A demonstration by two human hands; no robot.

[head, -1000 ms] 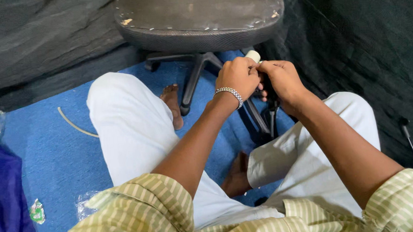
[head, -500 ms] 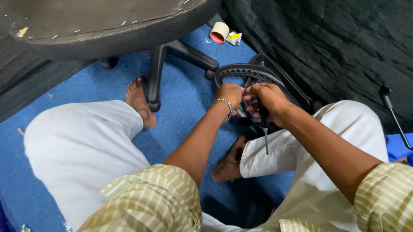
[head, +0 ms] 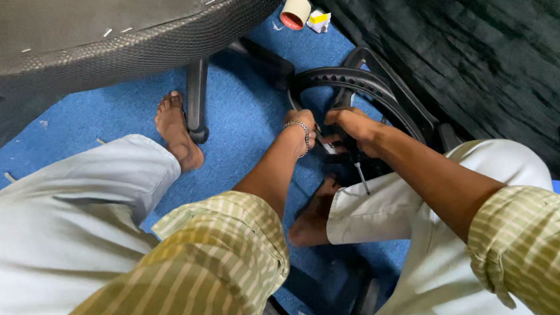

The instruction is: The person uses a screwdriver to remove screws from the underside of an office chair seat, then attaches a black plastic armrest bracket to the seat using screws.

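Head cam: both hands meet low over the blue floor (head: 240, 134), left hand (head: 301, 126) and right hand (head: 350, 125) clenched on a black curved chair part (head: 353, 83), screwdriver (head: 359, 172) poking down below the right.

The person wears a yellow-green striped shirt with rolled sleeves, pale white trousers, bare feet, and a beaded silver bracelet (head: 304, 137) on the left wrist.
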